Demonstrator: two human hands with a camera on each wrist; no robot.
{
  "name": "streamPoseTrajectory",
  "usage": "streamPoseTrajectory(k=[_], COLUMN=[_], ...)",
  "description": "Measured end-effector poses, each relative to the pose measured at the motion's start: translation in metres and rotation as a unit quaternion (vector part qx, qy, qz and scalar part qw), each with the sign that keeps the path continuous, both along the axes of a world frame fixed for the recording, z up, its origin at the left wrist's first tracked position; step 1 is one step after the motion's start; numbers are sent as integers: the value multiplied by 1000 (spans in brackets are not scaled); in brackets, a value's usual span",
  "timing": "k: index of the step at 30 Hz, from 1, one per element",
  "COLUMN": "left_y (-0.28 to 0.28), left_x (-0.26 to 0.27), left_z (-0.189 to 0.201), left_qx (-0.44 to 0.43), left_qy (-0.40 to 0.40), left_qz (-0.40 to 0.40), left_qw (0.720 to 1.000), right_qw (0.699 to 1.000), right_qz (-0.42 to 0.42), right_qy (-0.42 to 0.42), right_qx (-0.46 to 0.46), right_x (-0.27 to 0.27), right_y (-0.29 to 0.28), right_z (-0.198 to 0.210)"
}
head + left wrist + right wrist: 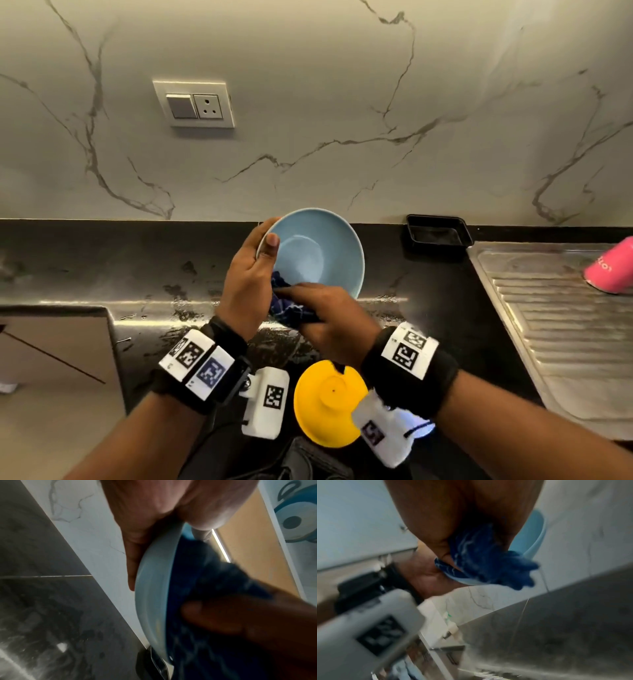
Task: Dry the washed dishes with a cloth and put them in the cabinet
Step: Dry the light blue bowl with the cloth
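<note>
Drying is midway: the left hand point(247, 274) grips the blue bowl point(318, 253) at centre frame, the right hand point(329, 315) clutches the cloth point(286, 308) against its rim, and the yellow bowl point(325, 404) and pink cup point(613, 267) wait.

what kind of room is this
Most likely a home kitchen: a black stone countertop under a marble-look backsplash, a steel sink drainboard at the right, and a blue bowl being wiped.

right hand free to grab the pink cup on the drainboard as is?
Probably not yet: the right hand grips the blue cloth against the light blue bowl. The path to the pink cup looks unobstructed.
</note>
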State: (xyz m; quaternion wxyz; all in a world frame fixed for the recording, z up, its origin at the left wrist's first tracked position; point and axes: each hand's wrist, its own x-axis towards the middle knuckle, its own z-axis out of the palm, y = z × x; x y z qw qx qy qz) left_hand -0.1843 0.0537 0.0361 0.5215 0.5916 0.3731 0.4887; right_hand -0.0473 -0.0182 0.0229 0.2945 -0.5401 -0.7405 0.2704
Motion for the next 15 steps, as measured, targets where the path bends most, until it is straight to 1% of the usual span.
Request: streamPoseTrajectory(k=[1, 2, 3, 4, 5, 6, 7, 8, 9, 11, 12, 13, 14, 15], left_y=[-1, -1, -1, -1, -1, -1, -2, -3, -5, -8, -9, -8, -6, -3], left_x=[0, -2, -3, -5, -7, -8, -8, -6, -3, 4, 6, 6, 3, 0], left_z=[0, -1, -2, -3, -6, -8, -10, -12, -14, -14, -13, -11, -8, -6], left_qx=[-4, -9, -13, -14, -13, -10, -8, -8, -7, -4, -6, -11, -14, -11], left_qy=[-3, -2, 4, 14, 27, 40, 50, 56, 61, 72, 68, 52, 36, 31], left_qz=[-4, -9, -16, -23, -29, -36, -43, -49, -56, -68, -67, -58, -44, -31], left_qw=[1000, 1000, 1000, 1000, 999, 999, 998, 997, 997, 995, 995, 997, 998, 999], right_qw=[999, 1000, 999, 990, 966, 933, 912, 909, 916, 946, 960, 967, 964, 950], right_qz=[-4, 5, 20, 37, 46, 42, 29, 4, -21, -49, -40, -14, 29, 79], right_qy=[31, 26, -27, -129, -246, -348, -398, -406, -394, -320, -275, -255, -264, -299], right_qx=[1, 2, 16, 37, 60, 83, 91, 94, 78, 26, 23, 24, 27, 32], right_x=[-4, -3, 3, 11, 18, 27, 34, 38, 39, 33, 26, 19, 13, 12], right_y=[-1, -1, -2, -2, -2, -1, 0, 4, 9, 18, 21, 22, 20, 17], right_z=[-2, -4, -5, -4, -4, -4, -3, -1, 1, 8, 10, 10, 9, 5])
